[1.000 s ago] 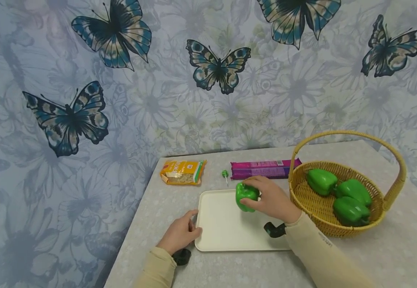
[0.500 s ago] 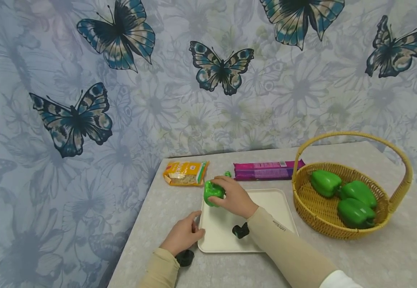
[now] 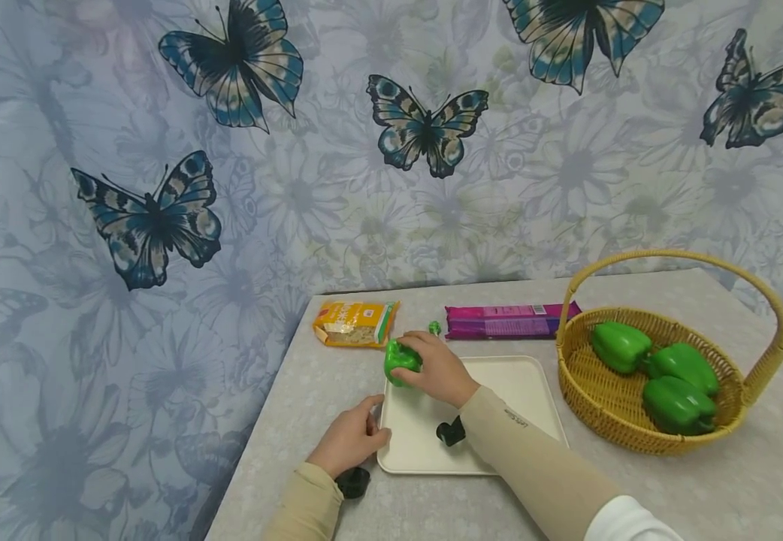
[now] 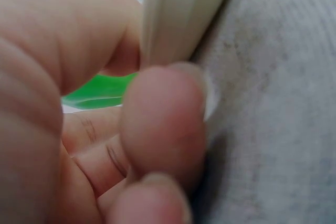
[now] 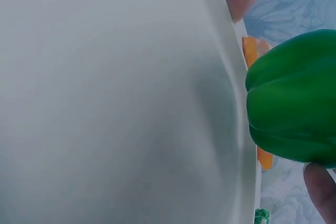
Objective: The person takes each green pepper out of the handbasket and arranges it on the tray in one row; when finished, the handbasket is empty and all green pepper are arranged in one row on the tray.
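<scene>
My right hand (image 3: 435, 370) grips a green bell pepper (image 3: 400, 362) between thumb and fingers, over the far left corner of a cream tray (image 3: 513, 387). In the right wrist view the bell pepper (image 5: 294, 98) is at the right, with a fingertip (image 5: 319, 184) against it and the tray's pale surface beside it. At the tray's left edge my left hand (image 3: 347, 439) pinches the rim with its thumb and fingers. Up close in the left wrist view, the tray rim (image 4: 184, 14) stands between curled fingers, and a bit of green shows behind them.
To the right stands a wicker basket (image 3: 608, 424) with a tall handle; three green bell peppers (image 3: 682, 368) lie in it. Behind the tray are an orange food bag (image 3: 356, 324), a green lollipop (image 3: 435, 328) and a purple packet (image 3: 506, 321). Butterfly-patterned wall covering rises behind the table.
The right hand has carried the bell pepper leftward across the tray to its far left corner, staying nearly still over the last half second. The left hand keeps its hold on the rim.
</scene>
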The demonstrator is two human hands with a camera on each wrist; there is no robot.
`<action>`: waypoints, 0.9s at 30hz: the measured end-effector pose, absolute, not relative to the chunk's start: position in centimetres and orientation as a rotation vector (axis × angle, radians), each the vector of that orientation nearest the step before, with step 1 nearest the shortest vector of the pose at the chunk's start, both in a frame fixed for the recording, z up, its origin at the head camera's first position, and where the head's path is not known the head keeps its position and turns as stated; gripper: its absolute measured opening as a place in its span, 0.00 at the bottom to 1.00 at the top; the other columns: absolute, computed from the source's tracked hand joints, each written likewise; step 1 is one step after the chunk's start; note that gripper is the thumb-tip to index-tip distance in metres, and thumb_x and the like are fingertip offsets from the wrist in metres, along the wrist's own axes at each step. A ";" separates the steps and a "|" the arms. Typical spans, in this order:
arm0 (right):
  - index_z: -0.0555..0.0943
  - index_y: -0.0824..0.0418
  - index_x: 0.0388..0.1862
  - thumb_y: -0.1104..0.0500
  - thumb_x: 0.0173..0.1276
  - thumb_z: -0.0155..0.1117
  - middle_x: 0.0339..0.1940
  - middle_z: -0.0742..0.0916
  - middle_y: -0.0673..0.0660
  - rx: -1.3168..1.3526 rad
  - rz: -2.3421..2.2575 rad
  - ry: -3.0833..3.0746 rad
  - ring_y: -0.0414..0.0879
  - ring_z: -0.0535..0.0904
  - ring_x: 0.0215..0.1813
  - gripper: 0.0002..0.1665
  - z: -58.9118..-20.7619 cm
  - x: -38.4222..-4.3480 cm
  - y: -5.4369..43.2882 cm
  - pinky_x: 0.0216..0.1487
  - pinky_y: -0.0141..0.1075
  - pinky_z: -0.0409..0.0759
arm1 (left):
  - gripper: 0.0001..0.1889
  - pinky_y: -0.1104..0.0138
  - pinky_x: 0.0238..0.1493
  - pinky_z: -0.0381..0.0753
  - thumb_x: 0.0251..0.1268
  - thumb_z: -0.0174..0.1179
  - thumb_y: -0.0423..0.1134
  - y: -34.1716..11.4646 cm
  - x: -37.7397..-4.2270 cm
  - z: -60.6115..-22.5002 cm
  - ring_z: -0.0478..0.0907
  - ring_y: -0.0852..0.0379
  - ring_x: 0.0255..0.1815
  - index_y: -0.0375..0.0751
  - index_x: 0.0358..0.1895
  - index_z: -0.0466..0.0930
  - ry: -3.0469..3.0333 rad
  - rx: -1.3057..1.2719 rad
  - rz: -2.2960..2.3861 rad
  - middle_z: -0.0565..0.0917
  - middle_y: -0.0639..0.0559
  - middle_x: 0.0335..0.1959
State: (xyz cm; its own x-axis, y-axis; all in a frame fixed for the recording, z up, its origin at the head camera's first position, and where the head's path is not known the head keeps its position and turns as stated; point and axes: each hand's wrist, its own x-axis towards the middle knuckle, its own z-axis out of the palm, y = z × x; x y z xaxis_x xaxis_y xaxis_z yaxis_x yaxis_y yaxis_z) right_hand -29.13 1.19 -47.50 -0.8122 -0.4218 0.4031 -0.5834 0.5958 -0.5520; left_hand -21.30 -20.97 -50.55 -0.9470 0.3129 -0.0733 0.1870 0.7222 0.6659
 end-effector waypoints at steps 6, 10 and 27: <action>0.77 0.55 0.71 0.42 0.67 0.74 0.71 0.78 0.58 0.856 0.986 -2.636 0.55 0.76 0.70 0.38 -48.0 -29.6 1.2 0.65 0.51 0.78 | 0.34 0.66 0.22 0.73 0.69 0.64 0.43 -20.9 -21.3 -50.3 0.74 0.61 0.21 0.34 0.75 0.66 2.742 0.411 1.031 0.79 0.57 0.25; 0.73 0.54 0.75 0.42 0.67 0.74 0.73 0.77 0.58 0.869 1.000 -2.657 0.55 0.74 0.72 0.42 -48.4 -29.6 1.3 0.68 0.52 0.76 | 0.34 0.66 0.22 0.74 0.69 0.64 0.42 -21.0 -21.3 -50.4 0.74 0.61 0.21 0.34 0.75 0.66 2.743 0.420 1.023 0.79 0.58 0.25; 0.65 0.55 0.81 0.40 0.68 0.71 0.80 0.69 0.60 0.840 1.059 -2.588 0.60 0.63 0.80 0.48 -45.8 -27.5 5.3 0.71 0.61 0.69 | 0.34 0.66 0.23 0.73 0.68 0.65 0.44 -21.3 -21.5 -50.7 0.74 0.60 0.21 0.37 0.75 0.67 2.741 0.381 1.026 0.80 0.57 0.26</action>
State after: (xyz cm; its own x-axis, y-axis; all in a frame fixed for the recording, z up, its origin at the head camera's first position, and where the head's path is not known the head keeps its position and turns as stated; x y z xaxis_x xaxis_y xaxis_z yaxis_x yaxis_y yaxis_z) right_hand -27.52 5.32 -45.76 -0.8120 -0.4240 0.4011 -0.5836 0.5766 -0.5718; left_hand -21.45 -21.28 -50.74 -0.9490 0.3032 -0.0862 0.1721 0.7275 0.6642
